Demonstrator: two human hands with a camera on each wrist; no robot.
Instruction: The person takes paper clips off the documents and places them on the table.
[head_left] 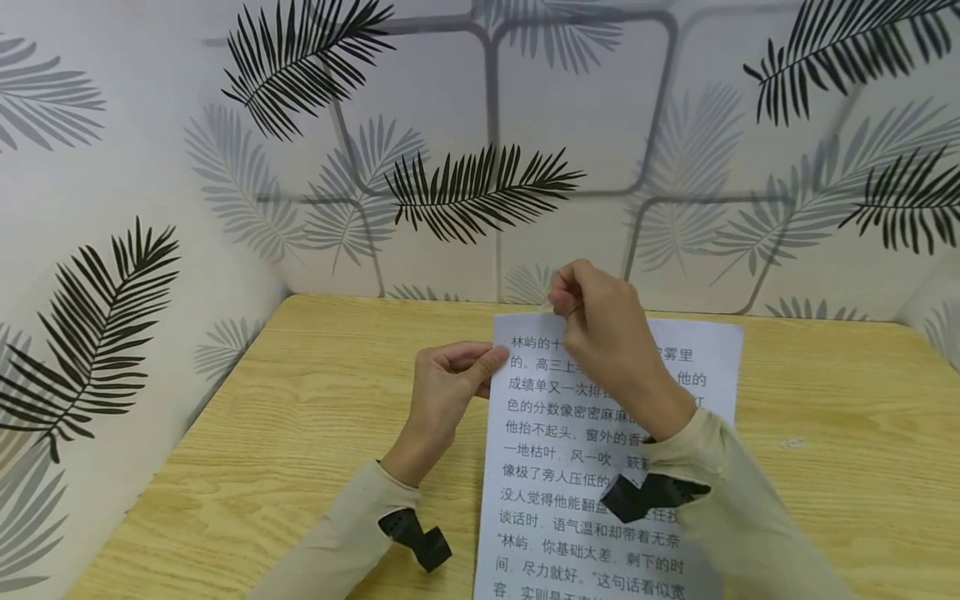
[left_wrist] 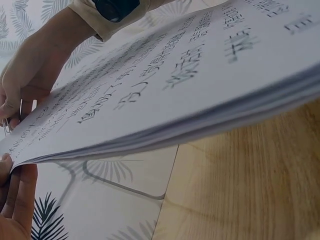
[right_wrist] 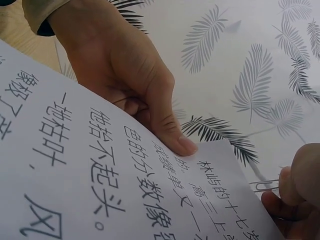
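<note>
A stack of printed paper sheets (head_left: 570,500), covered in lines of Chinese characters, is held up over the table. My left hand (head_left: 450,392) pinches its left edge near the top corner, thumb (right_wrist: 186,145) on the printed face and fingers (left_wrist: 22,195) behind. At the top edge, my right hand (head_left: 607,333) pinches a wire paper clip (right_wrist: 265,185). The clip's free end meets the paper's edge; whether it has slid over the sheets I cannot tell. In the left wrist view, the stack's layered edge shows several sheets.
The wooden table (head_left: 300,433) reaches back to a wall (head_left: 435,267) patterned with leaves. A small shiny thing (head_left: 792,443), too small to make out, lies on the table to the right of the paper. Both wrists carry black cameras (head_left: 416,537).
</note>
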